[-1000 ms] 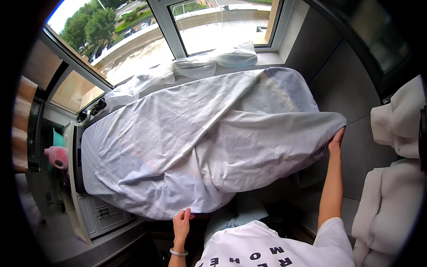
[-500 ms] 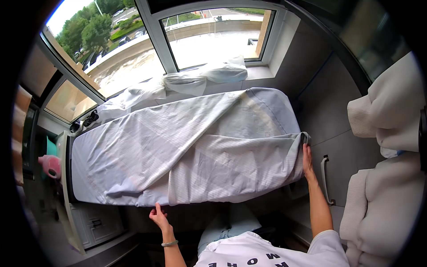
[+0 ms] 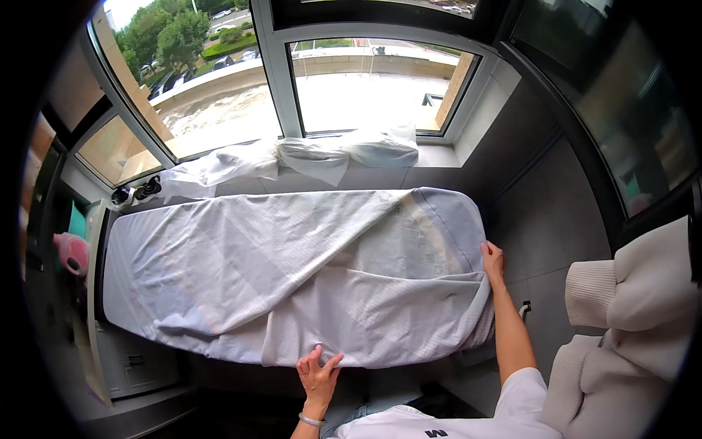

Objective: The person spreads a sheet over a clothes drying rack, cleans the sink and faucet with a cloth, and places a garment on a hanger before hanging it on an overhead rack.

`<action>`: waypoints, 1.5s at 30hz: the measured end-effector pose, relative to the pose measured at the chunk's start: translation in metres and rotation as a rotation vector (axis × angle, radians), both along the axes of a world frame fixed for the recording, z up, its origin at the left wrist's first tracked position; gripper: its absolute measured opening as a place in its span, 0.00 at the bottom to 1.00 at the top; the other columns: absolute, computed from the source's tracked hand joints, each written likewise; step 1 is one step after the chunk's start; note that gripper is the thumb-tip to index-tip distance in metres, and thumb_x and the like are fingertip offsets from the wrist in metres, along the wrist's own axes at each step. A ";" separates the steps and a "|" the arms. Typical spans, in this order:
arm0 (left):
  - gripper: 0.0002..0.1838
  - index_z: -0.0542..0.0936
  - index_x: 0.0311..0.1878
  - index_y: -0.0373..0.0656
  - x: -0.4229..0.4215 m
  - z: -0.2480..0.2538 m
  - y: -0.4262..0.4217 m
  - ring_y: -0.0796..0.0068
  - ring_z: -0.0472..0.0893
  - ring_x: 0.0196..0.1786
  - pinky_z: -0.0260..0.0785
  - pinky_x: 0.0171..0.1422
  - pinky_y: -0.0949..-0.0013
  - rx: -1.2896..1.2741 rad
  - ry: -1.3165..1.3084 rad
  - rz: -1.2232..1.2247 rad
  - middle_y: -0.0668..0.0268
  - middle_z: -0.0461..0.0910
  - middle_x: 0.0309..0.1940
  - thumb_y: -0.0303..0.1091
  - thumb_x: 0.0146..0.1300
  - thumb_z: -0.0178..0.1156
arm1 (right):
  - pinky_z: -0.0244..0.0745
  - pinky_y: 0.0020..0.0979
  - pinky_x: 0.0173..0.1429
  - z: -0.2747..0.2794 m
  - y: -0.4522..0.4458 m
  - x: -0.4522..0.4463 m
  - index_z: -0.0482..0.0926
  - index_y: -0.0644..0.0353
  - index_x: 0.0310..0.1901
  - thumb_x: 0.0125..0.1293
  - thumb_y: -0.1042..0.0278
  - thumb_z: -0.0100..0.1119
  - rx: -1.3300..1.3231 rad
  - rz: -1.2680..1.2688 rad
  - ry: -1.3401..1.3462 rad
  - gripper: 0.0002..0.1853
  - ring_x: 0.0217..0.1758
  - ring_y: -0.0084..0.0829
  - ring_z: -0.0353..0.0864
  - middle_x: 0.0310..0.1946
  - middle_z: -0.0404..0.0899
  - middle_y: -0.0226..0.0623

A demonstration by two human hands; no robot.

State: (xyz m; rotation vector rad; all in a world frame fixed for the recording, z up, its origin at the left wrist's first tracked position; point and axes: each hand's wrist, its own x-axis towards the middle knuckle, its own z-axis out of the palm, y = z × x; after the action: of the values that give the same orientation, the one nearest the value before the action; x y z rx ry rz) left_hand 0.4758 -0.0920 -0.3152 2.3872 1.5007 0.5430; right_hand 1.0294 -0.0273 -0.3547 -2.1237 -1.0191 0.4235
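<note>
A long padded board [image 3: 457, 219] lies across the view, wrapped in a pale grey-white fabric cover [image 3: 219, 263]. The cover has loose diagonal folds; a flap of it [image 3: 380, 314] lies over the near right part, and small square prints show beside that flap. My left hand [image 3: 317, 377] rests at the near edge with fingers apart, their tips on the cloth. At the right end, my right hand [image 3: 493, 260] has its fingers closed on the cover's edge. The underside of the board is hidden.
White cloth bundles [image 3: 314, 157] line the windowsill, with black-and-white shoes [image 3: 148, 188] at its left. A pink jug [image 3: 72, 252] stands beside a white cabinet [image 3: 135, 362]. Thick beige knitted cloth [image 3: 643, 293] hangs close on the right, near a handle [image 3: 525, 309].
My left hand has shifted right along the near edge, and its fingers have spread onto the cloth. My right hand has moved farther up the right end. The camera view has tilted.
</note>
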 end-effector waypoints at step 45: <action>0.10 0.83 0.31 0.41 0.125 0.154 -0.003 0.73 0.73 0.20 0.64 0.22 0.72 -0.335 -0.814 -0.288 0.68 0.74 0.22 0.28 0.46 0.74 | 0.74 0.42 0.46 0.128 0.071 0.092 0.79 0.59 0.47 0.75 0.49 0.43 0.095 0.107 -0.554 0.22 0.45 0.49 0.80 0.37 0.82 0.49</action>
State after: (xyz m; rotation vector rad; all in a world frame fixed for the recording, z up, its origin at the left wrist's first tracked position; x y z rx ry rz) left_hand 0.6012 -0.0946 -0.1607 1.7387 0.7955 0.9478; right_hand 1.1212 0.0440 -0.2269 -2.1515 -1.4300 -0.1799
